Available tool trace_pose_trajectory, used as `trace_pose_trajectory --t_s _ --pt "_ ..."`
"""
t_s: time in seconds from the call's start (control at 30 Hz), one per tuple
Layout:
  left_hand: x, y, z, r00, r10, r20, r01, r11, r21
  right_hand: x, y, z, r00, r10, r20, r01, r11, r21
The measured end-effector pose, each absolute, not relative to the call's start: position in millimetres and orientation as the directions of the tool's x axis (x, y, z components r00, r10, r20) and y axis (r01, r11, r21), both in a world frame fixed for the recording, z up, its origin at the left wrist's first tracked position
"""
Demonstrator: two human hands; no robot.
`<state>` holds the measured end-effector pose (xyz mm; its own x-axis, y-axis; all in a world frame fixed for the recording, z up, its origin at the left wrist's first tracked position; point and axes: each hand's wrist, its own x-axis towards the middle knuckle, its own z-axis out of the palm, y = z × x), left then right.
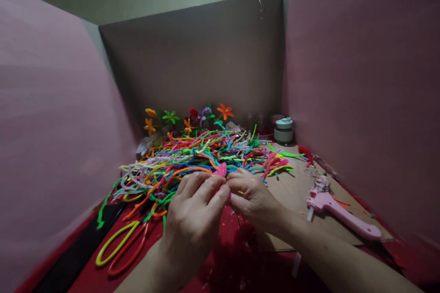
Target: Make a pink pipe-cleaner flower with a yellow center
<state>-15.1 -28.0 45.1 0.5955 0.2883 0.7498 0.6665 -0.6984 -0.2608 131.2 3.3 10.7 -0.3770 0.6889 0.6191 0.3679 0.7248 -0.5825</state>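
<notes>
My left hand (199, 206) is closed, its thumb and fingers pinching a bright pink fuzzy piece (222, 170) whose top sticks up between the hands. Fingertips of my right hand (249, 197) press together at the same pink piece, touching the left fingers. Most of the piece is hidden by the fingers. Right behind the hands lies a large heap of multicoloured pipe cleaners (195, 151). Both hands are above the red cloth (227, 247).
Scissors with yellow and red handles (129, 256) lie at the left. At the right, a pink glue gun (343, 215) rests on cardboard (285, 192). Pipe-cleaner flowers (225, 111) and a lidded jar (283, 131) stand behind. Pink side panels (360, 78) flank the workspace.
</notes>
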Motion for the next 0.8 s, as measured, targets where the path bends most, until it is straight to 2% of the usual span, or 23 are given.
trace_pose_trajectory --t_s 0.1,0.23,0.43,0.6,0.7,0.8 --pt "-9.2 -31.1 39.7 0.577 0.252 0.776 0.723 -0.599 -0.343 130.6 4.1 9.5 -0.367 0.694 0.619 0.36 0.72 -0.594" --pt "1.1 -34.7 37.5 0.541 0.257 0.801 0.787 -0.491 -0.374 130.3 5.7 7.7 -0.34 0.704 0.624 0.32 0.71 -0.627" --pt "5.0 -43.6 40.4 0.601 0.252 0.758 0.749 -0.507 -0.426 132.1 6.7 10.0 -0.265 0.697 0.667 0.22 0.717 -0.662" --pt "8.7 -52.0 32.5 0.646 0.255 0.72 0.743 -0.428 -0.515 132.8 6.0 11.0 -0.227 0.73 0.644 0.153 0.68 -0.717" --pt "7.0 -54.8 32.0 0.648 0.255 0.717 0.736 -0.449 -0.506 133.8 5.4 13.1 -0.225 0.725 0.651 0.091 0.681 -0.726" --pt "-5.2 -56.1 40.6 0.587 0.231 0.776 0.736 -0.551 -0.393 136.6 5.5 17.4 -0.285 0.671 0.685 0.02 0.718 -0.696"
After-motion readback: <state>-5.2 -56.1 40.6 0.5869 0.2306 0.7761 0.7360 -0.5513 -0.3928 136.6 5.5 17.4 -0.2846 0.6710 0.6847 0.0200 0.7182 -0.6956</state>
